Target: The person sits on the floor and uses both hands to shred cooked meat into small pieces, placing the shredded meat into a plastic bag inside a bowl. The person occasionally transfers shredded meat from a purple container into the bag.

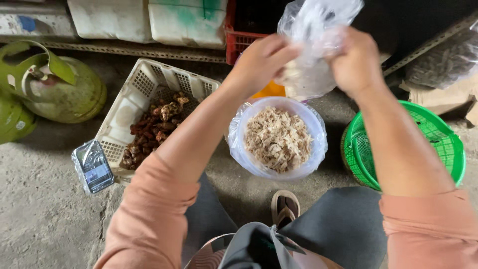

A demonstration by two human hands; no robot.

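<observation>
Hands work above the lined bowl (278, 138): our left hand (259, 62) and right hand (356, 60) pinch the clear bag (316, 30) with closed fingers; we'd best hold its mouth centred over the bowl's shreds.

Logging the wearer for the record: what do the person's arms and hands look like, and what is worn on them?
Both arms wear salmon-pink long sleeves pushed up to about the elbow, forearms bare. The left hand and right hand are bare: no gloves, and no rings or watch visible.
</observation>
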